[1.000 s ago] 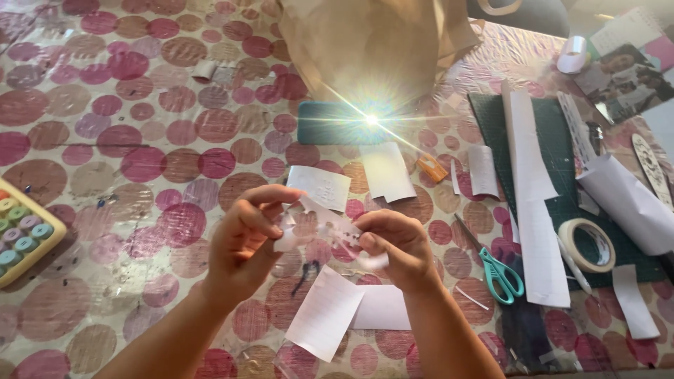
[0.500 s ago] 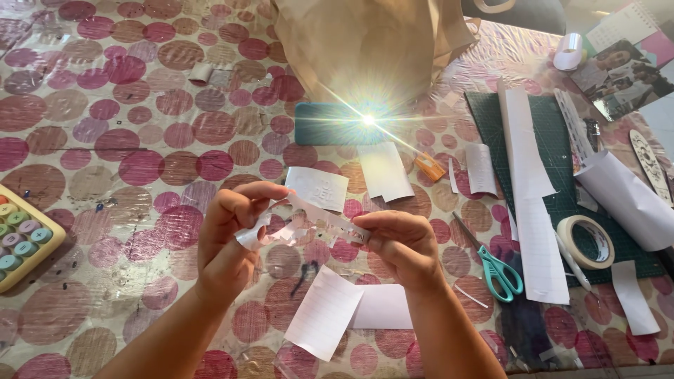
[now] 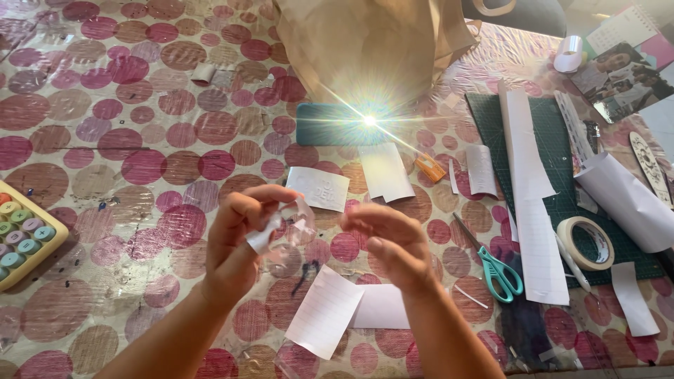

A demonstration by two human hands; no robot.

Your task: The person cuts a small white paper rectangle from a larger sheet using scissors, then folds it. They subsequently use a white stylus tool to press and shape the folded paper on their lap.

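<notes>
A big table (image 3: 105, 140) fills the view. It wears a shiny plastic cloth with pink, red and brown dots, and the cloth looks crinkly. At the far side sits a tan cloth bag (image 3: 365, 42), soft and floppy. In front of it lies a flat teal phone (image 3: 330, 125) with a very bright light shining off it. To the right is a dark green cutting mat (image 3: 554, 161) with thin lines on it. Long white paper strips (image 3: 526, 182) lie across the mat, and a rolled white sheet (image 3: 625, 196) rests at its right edge. A round ring of cream tape (image 3: 586, 243) sits on the mat's near edge. Teal-handled scissors (image 3: 495, 263) lie just left of the mat. A small orange cutter (image 3: 430, 167) lies near some white paper slips (image 3: 385, 172). At the left edge is a yellow calculator (image 3: 24, 235) with round pastel buttons.

Both hands are held up above the table, in the middle. The left hand (image 3: 239, 245) has its fingers curled and pinches a small clear plastic piece (image 3: 295, 224) with a white bit of paper on it. The right hand (image 3: 393, 242) is close beside it, fingers bent, with the tips near the clear piece; I cannot tell if it grips it. Under the hands lie two more white paper pieces (image 3: 326, 312), partly hidden by the arms.
</notes>
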